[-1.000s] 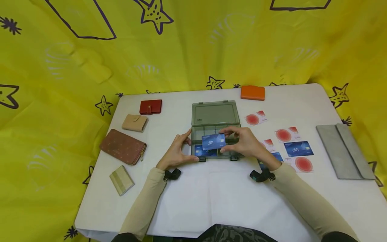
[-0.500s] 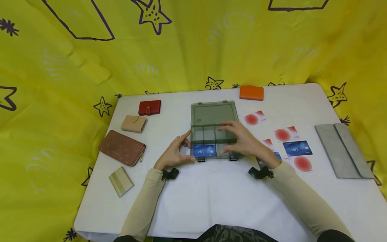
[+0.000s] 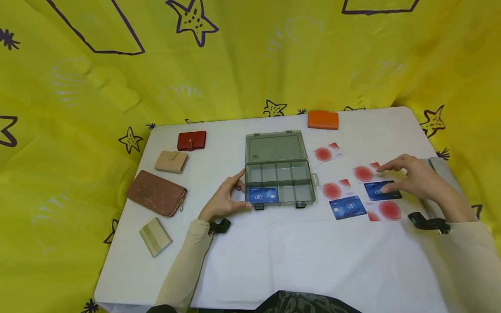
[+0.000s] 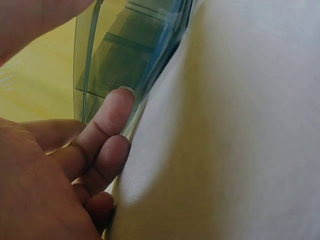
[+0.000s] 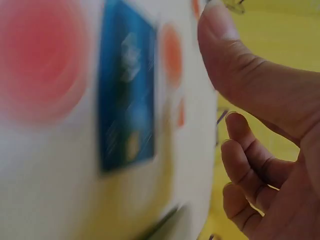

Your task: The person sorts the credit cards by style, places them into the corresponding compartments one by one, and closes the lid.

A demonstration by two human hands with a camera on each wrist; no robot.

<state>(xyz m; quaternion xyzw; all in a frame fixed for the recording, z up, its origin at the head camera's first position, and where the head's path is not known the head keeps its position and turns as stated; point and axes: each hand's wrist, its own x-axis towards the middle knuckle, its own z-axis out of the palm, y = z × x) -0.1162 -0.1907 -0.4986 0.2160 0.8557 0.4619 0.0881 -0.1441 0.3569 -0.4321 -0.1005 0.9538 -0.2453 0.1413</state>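
A see-through green compartment box [image 3: 276,146] lies with its lid folded back. In its front left compartment sits a blue card [image 3: 263,195]. My left hand [image 3: 225,196] rests against the box's left front corner, thumb along the front edge and fingers touching the left side. My right hand [image 3: 419,180] hovers with thumb and fingers apart over another blue card [image 3: 377,191], its thumb partly covering it. In the right wrist view that blue card [image 5: 127,90] is blurred, and nothing is between the fingers. A third blue card [image 3: 347,208] lies nearer the box, among several red-and-white cards [image 3: 332,190].
On the left lie a red wallet [image 3: 191,141], a beige wallet [image 3: 171,161], a brown zip wallet [image 3: 156,193] and a small pale green wallet [image 3: 155,237]. An orange wallet [image 3: 322,120] sits at the back. A grey folder [image 3: 442,167] is partly behind my right arm.
My right hand first held a blue card over the box, then was empty above it. Now it has moved right, over the loose cards. My left hand has stayed at the box.
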